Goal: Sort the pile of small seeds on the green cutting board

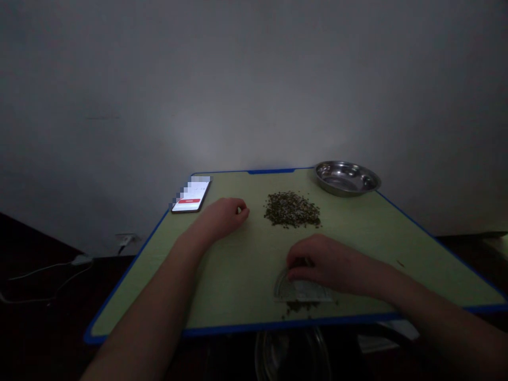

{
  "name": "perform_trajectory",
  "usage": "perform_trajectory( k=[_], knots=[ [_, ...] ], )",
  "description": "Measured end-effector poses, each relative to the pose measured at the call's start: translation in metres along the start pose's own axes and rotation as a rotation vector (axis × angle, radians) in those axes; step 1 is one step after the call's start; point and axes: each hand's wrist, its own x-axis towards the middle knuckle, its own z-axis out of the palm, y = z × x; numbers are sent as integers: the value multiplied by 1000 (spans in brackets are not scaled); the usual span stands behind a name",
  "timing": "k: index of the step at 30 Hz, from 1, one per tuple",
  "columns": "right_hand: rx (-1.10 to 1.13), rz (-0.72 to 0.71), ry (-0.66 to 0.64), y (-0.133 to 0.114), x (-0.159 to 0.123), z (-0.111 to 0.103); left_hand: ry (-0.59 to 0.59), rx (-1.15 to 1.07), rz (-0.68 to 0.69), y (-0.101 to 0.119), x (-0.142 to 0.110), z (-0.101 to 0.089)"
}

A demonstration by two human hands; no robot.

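Observation:
A heap of small dark green-brown grains (292, 209) lies on a pale green table with a blue rim (130, 262). My left hand (222, 216) rests on the table just left of the heap, its fingers curled in a pinch on something small that I cannot make out. My right hand (323, 262) lies nearer the front edge, fingers bent down onto a clear half-round plastic piece (301, 290). A few grains (296, 307) sit in front of that piece by the table's front edge.
A steel bowl (346, 178) stands at the table's far right corner. A lit phone (191, 196) lies at the far left. Another round steel vessel (291, 354) shows dimly below the front edge. A white cable and plug (79, 260) lie on the dark floor at left.

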Motion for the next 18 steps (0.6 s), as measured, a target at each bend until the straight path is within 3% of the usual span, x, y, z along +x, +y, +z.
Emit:
perform_trajectory(
  k=[18],
  knots=[
    [26, -86, -111, -1, 1, 3, -39, 3, -10, 2, 0, 2]
  ],
)
